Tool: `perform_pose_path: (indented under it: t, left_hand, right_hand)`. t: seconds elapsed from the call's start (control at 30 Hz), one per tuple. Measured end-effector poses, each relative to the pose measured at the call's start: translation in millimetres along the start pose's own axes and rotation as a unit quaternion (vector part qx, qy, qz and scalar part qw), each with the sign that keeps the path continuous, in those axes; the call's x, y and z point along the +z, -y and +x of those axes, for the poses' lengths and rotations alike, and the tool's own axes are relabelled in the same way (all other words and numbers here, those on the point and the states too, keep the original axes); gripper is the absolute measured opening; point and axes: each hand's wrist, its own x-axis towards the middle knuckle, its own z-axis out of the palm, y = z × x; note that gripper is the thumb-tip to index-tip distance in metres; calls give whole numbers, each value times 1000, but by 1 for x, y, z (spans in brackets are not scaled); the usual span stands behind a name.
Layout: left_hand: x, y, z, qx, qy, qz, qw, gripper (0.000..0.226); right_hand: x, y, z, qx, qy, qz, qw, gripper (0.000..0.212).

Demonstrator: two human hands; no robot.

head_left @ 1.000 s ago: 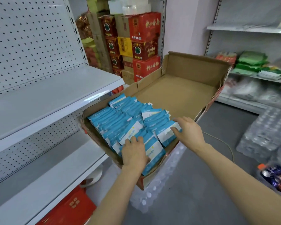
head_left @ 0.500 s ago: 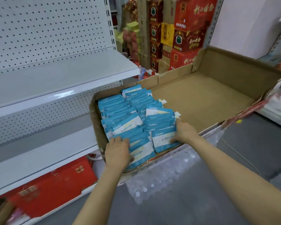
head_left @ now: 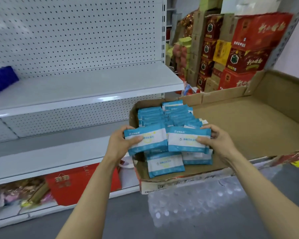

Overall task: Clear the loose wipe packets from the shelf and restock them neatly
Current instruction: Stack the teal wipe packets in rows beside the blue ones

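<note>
Both hands have lifted out of the box (head_left: 248, 121): the left hand (head_left: 118, 144) now grips a raised stack of packets (head_left: 146, 140), the right hand (head_left: 217, 141) another stack (head_left: 188, 140), side by side above those left inside. Earlier both hands lay flat on the rows.

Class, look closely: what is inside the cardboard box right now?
Inside the cardboard box stand rows of blue wipe packets, with two lying flat in front; the right part is bare. The held stacks cover whatever lies directly beneath them.
</note>
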Motion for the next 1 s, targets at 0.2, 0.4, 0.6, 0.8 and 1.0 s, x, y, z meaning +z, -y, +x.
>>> perform_pose_path:
  t: [0.2, 0.4, 0.6, 0.8, 1.0]
  left_hand:
    - [-68, -21, 20, 19, -40, -78, 996, 33]
    - [-160, -31, 34, 45, -72, -67, 994, 33]
    - [-266, -28, 54, 50, -92, -21, 994, 31]
    - [-367, -23, 73, 46, -117, 36, 991, 27]
    - [-436, -18, 108, 41, -125, 63, 989, 27]
  right_hand:
    - [66, 42, 13, -61, 45, 42, 996, 33]
    - [165, 72, 26, -113, 87, 39, 989, 36]
    - [275, 96, 40, -118, 128, 87, 981, 32]
    - [377, 114, 50, -123, 140, 93, 978, 32]
    - [454, 131, 67, -134, 151, 71, 977, 30]
